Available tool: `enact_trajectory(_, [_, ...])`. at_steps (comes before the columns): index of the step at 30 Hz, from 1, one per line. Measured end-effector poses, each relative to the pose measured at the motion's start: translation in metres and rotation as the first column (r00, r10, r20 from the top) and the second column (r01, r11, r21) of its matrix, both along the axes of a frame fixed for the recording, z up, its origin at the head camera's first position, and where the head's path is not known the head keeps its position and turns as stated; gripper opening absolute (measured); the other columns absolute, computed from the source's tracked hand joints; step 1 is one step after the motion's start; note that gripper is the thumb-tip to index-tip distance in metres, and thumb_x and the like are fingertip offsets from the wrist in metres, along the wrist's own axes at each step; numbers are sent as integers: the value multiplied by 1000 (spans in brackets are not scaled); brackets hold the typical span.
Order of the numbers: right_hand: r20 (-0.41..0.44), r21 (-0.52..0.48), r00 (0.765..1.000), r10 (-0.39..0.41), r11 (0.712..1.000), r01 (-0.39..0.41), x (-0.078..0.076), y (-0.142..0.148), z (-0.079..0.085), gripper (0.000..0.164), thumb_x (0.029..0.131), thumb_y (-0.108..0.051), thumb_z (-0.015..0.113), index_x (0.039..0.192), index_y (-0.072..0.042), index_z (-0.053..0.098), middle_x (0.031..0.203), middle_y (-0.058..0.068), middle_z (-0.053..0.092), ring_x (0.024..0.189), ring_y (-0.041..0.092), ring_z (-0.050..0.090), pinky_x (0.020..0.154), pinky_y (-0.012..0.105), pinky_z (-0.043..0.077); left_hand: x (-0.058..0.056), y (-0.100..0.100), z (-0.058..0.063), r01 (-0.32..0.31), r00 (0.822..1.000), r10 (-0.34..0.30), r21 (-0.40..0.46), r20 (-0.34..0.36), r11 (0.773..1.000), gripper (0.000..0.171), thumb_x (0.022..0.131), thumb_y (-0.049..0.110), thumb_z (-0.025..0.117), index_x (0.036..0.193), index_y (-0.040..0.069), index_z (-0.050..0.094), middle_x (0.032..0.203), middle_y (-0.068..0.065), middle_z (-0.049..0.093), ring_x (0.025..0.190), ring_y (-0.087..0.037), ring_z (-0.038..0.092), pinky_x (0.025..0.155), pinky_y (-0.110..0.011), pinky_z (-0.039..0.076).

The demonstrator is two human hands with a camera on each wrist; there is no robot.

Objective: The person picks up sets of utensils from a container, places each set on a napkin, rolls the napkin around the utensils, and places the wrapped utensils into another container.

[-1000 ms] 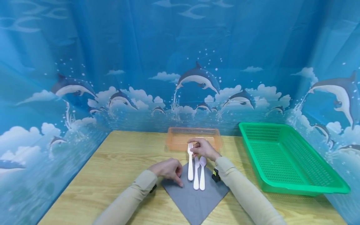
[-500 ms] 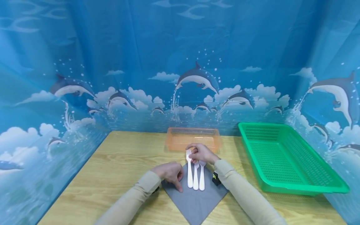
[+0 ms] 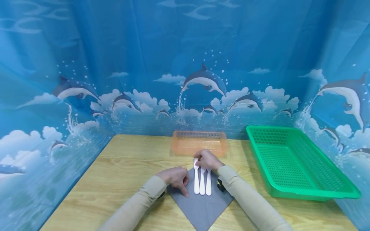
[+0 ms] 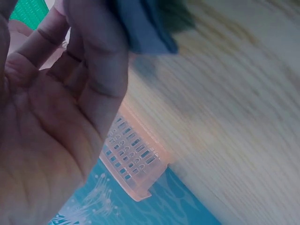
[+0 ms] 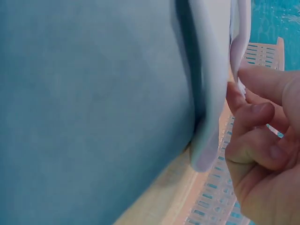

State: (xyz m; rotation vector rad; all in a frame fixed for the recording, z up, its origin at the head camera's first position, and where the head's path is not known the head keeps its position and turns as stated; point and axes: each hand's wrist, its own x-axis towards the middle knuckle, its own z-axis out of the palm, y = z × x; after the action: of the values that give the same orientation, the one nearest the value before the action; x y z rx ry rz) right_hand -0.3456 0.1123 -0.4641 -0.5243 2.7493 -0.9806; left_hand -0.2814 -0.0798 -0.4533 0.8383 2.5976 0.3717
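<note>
A white fork [image 3: 196, 181], a white knife [image 3: 202, 184] and a white spoon [image 3: 208, 186] lie side by side over a grey cloth napkin [image 3: 199, 208], handles toward me. My right hand [image 3: 208, 159] pinches the fork near its tines and covers the upper ends of the knife and spoon in the head view. In the right wrist view the spoon [image 5: 206, 145] is nearest the camera, its bowl just past the cloth's edge. My left hand [image 3: 175, 179] rests at the napkin's left side, one digit extended onto it. A layered cloth corner [image 4: 150, 33] shows beside its fingers in the left wrist view.
An orange perforated basket [image 3: 185, 147] stands behind the right hand at the table's back edge. A large green basket [image 3: 267, 179] sits on the right. Blue dolphin-printed curtains [image 3: 162, 80] surround the wooden table [image 3: 127, 157].
My right hand has brought the fork down toward me, so its handle end now lines up closely with the knife and spoon. The left hand has shifted slightly toward me.
</note>
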Motion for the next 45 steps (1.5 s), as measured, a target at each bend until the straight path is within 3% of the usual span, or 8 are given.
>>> enact_trajectory(10, [3, 33, 1000, -21, 999, 21, 0, -4, -1, 38, 80, 1, 74, 117, -4, 69, 108, 8, 70, 96, 18, 63, 85, 34, 55, 0, 0, 0, -6, 1000, 6, 11, 7, 1000, 41, 63, 39, 91, 57, 21, 55, 51, 12, 52, 41, -3, 46, 41, -17, 38])
enact_trajectory(19, [5, 23, 1000, -3, 1000, 3, 2, -1, 1, 37, 81, 6, 70, 116, -3, 69, 108, 10, 70, 98, 20, 63, 86, 35, 55, 1, -1, 1, -7, 1000, 7, 26, 20, 1000, 41, 63, 38, 91, 57, 21, 55, 51, 12, 51, 42, -3, 45, 41, -17, 38])
enact_trajectory(30, [14, 16, 1000, -5, 1000, 5, 3, 1, 2, 34, 84, 7, 65, 117, -1, 69, 113, 12, 69, 100, 22, 62, 86, 37, 55, 0, -1, 2, 3, 1000, -4, 27, 27, 1000, 42, 64, 38, 91, 55, 20, 54, 48, 12, 49, 40, -2, 45, 40, -17, 38])
enact_trajectory(38, [-18, -8, 1000, -12, 1000, 12, 4, 7, 6, 29, 92, 0, 59, 120, -2, 68, 120, 13, 68, 113, 29, 62, 95, 43, 54, 0, -2, 2, 3, 1000, -4, 33, 26, 999, 41, 64, 39, 91, 55, 20, 55, 50, 12, 51, 42, -3, 46, 41, -17, 39])
enact_trajectory(45, [-28, -92, 1000, -12, 996, 9, 5, 17, 15, 26, 95, -4, 59, 119, -2, 69, 120, 13, 69, 92, 22, 68, 81, 36, 57, 0, -3, 3, 17, 999, -18, 39, 30, 999, 39, 65, 37, 90, 57, 21, 56, 53, 12, 52, 47, -2, 47, 44, -17, 40])
